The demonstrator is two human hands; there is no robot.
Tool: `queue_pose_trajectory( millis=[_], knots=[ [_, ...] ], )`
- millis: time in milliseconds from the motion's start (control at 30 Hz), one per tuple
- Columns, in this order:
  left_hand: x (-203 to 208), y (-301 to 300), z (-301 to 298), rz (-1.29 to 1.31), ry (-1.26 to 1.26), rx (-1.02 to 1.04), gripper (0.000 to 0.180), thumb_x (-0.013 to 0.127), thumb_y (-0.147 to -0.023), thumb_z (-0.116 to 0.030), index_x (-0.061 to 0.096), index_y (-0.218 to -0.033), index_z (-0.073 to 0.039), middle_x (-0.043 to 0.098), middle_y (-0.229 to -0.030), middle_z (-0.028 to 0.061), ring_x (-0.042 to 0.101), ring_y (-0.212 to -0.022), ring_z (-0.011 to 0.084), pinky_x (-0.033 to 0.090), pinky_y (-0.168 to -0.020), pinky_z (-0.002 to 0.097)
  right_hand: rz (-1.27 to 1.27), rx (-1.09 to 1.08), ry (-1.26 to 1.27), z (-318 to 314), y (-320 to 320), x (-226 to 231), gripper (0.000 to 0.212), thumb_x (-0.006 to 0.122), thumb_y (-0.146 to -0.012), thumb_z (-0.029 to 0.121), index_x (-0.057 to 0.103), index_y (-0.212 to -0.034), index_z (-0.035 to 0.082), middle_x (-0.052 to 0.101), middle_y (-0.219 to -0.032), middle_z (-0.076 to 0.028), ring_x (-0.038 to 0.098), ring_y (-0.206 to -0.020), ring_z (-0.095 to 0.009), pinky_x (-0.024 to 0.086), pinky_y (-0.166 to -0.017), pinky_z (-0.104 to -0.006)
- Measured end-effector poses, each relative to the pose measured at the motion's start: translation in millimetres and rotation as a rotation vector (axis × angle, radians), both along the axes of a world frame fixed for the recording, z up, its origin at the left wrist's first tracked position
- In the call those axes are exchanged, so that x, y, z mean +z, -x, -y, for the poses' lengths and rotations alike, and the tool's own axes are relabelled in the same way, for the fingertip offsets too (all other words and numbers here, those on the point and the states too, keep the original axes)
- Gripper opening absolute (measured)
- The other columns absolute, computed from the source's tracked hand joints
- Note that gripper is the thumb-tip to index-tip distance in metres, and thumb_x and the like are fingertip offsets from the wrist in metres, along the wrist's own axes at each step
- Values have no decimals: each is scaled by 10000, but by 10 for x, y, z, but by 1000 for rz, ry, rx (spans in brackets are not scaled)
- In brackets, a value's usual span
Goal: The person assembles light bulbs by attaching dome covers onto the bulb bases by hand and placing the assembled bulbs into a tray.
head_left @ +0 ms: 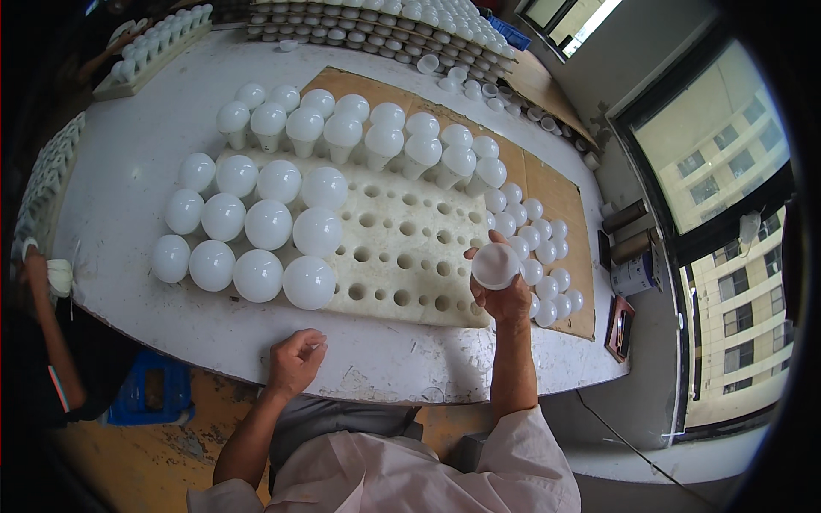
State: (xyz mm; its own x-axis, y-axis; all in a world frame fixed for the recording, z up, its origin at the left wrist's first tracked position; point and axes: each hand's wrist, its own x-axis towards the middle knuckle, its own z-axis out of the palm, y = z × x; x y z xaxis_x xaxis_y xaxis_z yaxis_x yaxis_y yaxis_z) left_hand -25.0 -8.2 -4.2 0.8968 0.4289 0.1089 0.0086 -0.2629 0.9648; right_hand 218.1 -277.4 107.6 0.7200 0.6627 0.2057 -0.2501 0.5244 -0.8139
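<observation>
My right hand (503, 295) holds a white translucent bulb cover (495, 266), its round rim toward me, over the right end of a foam tray (376, 282). The tray is pale, with rows of round holes. White LED bulbs (309, 282) stand upright in its left part, and another double row (385, 141) lines its far side. Several bare holes show in the middle and right. My left hand (297, 363) rests near the table's front edge, fingers curled in, with nothing seen in them. Loose white domed covers (546, 252) lie on cardboard just beyond my right hand.
Flat brown cardboard (573, 299) lies under the tray's far right side. Stacked layers of bulbs (385, 38) fill the back of the white table (137, 171). A co-worker's hand (34, 269) is at the far left, beside more trays. A blue crate (154, 393) stands on the floor.
</observation>
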Motion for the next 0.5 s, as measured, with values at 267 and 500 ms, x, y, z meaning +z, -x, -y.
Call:
queue_pose_trajectory(
  millis=[267,500],
  knots=[
    [-23,33,-4,9,-25,-15,199,673,-800,-47,622,-984,7,693,-837,74,624,-646,84,508,-584,229,199,48,234,-634,-100,57,909,825,-599,257,352,-1358,96,549,-1200,-156,639,-875,-244,544,-699,-311],
    [47,28,-5,40,-113,5,202,702,-780,-70,625,-960,-21,687,-821,91,652,-618,154,519,-568,268,510,-303,554,-834,-101,-193,820,727,-604,81,383,-1348,116,500,-1252,-91,516,-1090,-187,433,-926,-324]
  ],
)
